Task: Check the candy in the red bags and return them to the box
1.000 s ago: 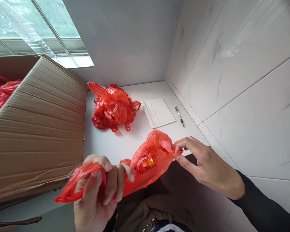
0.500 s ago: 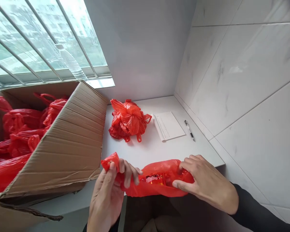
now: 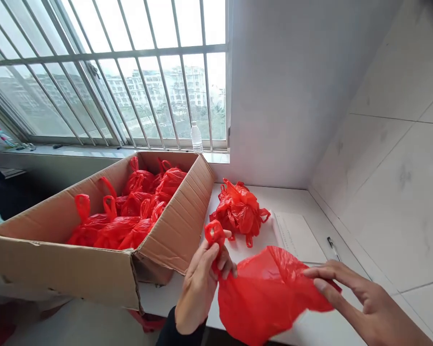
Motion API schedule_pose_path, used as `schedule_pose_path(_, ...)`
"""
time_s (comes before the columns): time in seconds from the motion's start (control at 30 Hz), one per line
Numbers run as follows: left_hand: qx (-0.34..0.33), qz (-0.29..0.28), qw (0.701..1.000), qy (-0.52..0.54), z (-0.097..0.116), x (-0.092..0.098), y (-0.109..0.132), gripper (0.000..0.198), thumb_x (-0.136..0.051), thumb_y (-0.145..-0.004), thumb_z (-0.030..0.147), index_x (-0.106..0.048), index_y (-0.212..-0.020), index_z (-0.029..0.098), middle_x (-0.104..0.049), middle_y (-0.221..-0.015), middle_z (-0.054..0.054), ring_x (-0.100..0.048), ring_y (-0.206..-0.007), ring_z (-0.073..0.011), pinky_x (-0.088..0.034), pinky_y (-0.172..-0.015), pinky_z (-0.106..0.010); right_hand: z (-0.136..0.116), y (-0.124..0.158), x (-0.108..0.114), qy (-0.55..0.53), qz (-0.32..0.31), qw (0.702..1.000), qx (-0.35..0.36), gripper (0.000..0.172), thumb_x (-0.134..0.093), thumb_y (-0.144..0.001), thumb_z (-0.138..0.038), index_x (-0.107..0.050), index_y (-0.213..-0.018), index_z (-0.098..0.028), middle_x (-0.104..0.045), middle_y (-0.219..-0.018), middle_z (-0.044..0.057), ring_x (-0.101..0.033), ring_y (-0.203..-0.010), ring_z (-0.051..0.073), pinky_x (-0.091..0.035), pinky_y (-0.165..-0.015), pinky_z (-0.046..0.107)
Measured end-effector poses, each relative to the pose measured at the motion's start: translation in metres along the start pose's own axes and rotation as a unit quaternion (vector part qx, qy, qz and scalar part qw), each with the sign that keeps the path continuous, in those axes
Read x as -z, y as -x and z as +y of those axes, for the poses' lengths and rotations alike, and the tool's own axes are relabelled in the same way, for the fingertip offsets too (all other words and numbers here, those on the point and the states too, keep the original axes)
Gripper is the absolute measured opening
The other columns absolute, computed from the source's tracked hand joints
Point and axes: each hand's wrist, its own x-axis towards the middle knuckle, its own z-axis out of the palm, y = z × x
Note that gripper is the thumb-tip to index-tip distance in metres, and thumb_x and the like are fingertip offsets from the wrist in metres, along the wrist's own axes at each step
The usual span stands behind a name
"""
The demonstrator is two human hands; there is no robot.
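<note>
**Red bag stretched between my two hands at the window corner**

A barred window looks out on pale buildings, and below it a white tabletop point(image 3: 303, 197) runs into a corner of grey marbled wall tiles. I hold a thin red plastic carrier bag point(image 3: 267, 293) just above the near edge of that tabletop, spread between both hands so that it hangs open and slack rather than bunched.

My left hand point(image 3: 202, 283) is closed on one of the bag's handles, the red loop standing up above my fingers point(image 3: 223, 262); gripping it high lets the body of the bag drop beneath. My right hand point(image 3: 361, 300) pinches the opposite edge between thumb and straight fingers, pulling it sideways to keep the plastic taut along the top.

The bag is glossy, wrinkled and slightly see-through, bellied at the bottom. I cannot tell from here what, if anything, is inside it.

To my left stands a large open brown cardboard box point(image 3: 75, 269), tilted toward me and filled with knotted red bags point(image 3: 130, 216) of the same kind, within easy reach. A crumpled heap of red plastic bags point(image 3: 238, 209) lies just beside the box. A white sheet of paper point(image 3: 299, 233) and a dark pen point(image 3: 332, 247) lie near the wall, apart from the plastic. A clear plastic bottle point(image 3: 196, 137) stands on the sill.
</note>
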Motion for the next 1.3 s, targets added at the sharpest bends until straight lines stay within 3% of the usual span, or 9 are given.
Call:
schedule_pose_path(0.17,-0.043,0.058,0.996,-0.055,-0.016,0.008,0.004,0.019,-0.062,-0.091,0.038,-0.064,-0.096,0.02,-0.039,-0.057,0.006,-0.045,-0.054,-0.01,-0.045,-0.059,-0.026,-0.014,-0.012,-0.041,0.158,-0.085,0.984,0.015,0.043,-0.045,-0.098,-0.049,-0.068,-0.071,-0.024,-0.066,-0.072,0.003,-0.064,-0.078,0.023,-0.047,-0.089,0.047)
schedule_pose_path(0.3,-0.007,0.045,0.994,-0.1,-0.026,0.015,0.007,0.022,-0.061,-0.092,0.042,-0.063,-0.104,0.025,-0.047,-0.052,0.007,-0.05,-0.051,-0.0107,-0.045,-0.054,-0.024,-0.018,-0.014,-0.069,0.239,-0.103,0.966,-0.004,0.028,-0.062,-0.09,-0.043,-0.069,-0.075,-0.02,-0.065,-0.073,0.003,-0.06,-0.077,0.021,-0.041,-0.093,0.046)
schedule_pose_path(0.4,0.012,0.045,0.992,-0.12,-0.021,0.017,0.006,0.028,-0.059,-0.092,0.047,-0.061,-0.111,0.027,-0.041,-0.045,0.01,-0.038,-0.039,-0.0085,-0.043,-0.048,-0.024,-0.024,-0.014,-0.067,0.207,-0.106,0.972,0.021,0.015,-0.06,-0.09,-0.026,-0.067,-0.078,-0.022,-0.063,-0.076,0.0,-0.058,-0.079,0.017,-0.04,-0.095,0.041)
schedule_pose_path(0.5,0.03,0.047,0.993,-0.103,-0.014,0.016,0.003,0.032,-0.055,-0.093,0.05,-0.059,-0.115,0.026,-0.032,-0.047,0.011,-0.026,-0.037,-0.0072,-0.039,-0.044,-0.024,-0.029,-0.016,-0.058,0.169,-0.095,0.981,0.029,0.015,-0.057,-0.091,-0.026,-0.065,-0.079,-0.022,-0.063,-0.079,0.0,-0.057,-0.081,0.016,-0.042,-0.091,0.036)
schedule_pose_path(0.63,0.056,0.019,0.997,-0.05,-0.013,0.016,0.003,0.03,-0.053,-0.092,0.045,-0.056,-0.113,0.025,-0.038,-0.059,0.007,-0.036,-0.048,-0.0098,-0.045,-0.052,-0.027,-0.02,-0.019,-0.061,0.248,-0.101,0.963,0.007,0.02,-0.069,-0.084,-0.04,-0.067,-0.08,-0.02,-0.064,-0.075,0.002,-0.058,-0.079,0.02,-0.041,-0.092,0.041)
schedule_pose_path(0.73,0.066,0.009,0.996,-0.055,-0.021,0.018,0.006,0.023,-0.058,-0.091,0.041,-0.056,-0.106,0.023,-0.041,-0.064,0.006,-0.041,-0.055,-0.0103,-0.046,-0.058,-0.025,-0.011,-0.021,-0.072,0.302,-0.138,0.943,0.019,0.016,-0.067,-0.083,-0.026,-0.064,-0.069,-0.02,-0.06,-0.064,0.0,-0.057,-0.072,0.018,-0.039,-0.093,0.043)
schedule_pose_path(0.87,0.056,0.023,0.993,-0.099,-0.027,0.021,0.002,0.024,-0.063,-0.089,0.043,-0.053,-0.085,0.021,-0.035,-0.06,0.008,-0.035,-0.049,-0.007,-0.043,-0.051,-0.022,-0.015,-0.024,-0.068,0.232,-0.133,0.963,0.046,0.014,-0.061,-0.083,-0.015,-0.065,-0.072,-0.022,-0.058,-0.074,0.0,-0.056,-0.079,0.016,-0.041,-0.094,0.039)
schedule_pose_path(1.07,0.047,0.06,0.989,-0.125,-0.01,0.013,-0.018,0.025,-0.065,-0.087,0.047,-0.052,-0.091,0.025,-0.026,-0.05,0.012,-0.02,-0.04,-0.005,-0.03,-0.036,-0.016,-0.054,-0.038,-0.027,-0.026,-0.042,0.996,0.07,0.004,-0.063,-0.088,-0.022,-0.066,-0.089,-0.024,-0.061,-0.107,0.004,-0.058,-0.103,0.018,-0.048,-0.091,0.033)
schedule_pose_path(1.3,0.039,0.026,0.99,-0.135,0.0,-0.001,-0.022,0.025,-0.061,-0.089,0.047,-0.051,-0.091,0.024,-0.025,-0.053,0.011,-0.021,-0.041,-0.0048,-0.027,-0.039,-0.016,-0.059,-0.057,-0.024,-0.027,-0.036,0.995,0.084,0.009,-0.053,-0.095,-0.025,-0.058,-0.088,-0.023,-0.066,-0.09,-0.002,-0.06,-0.084,0.013,-0.047,-0.08,0.029)
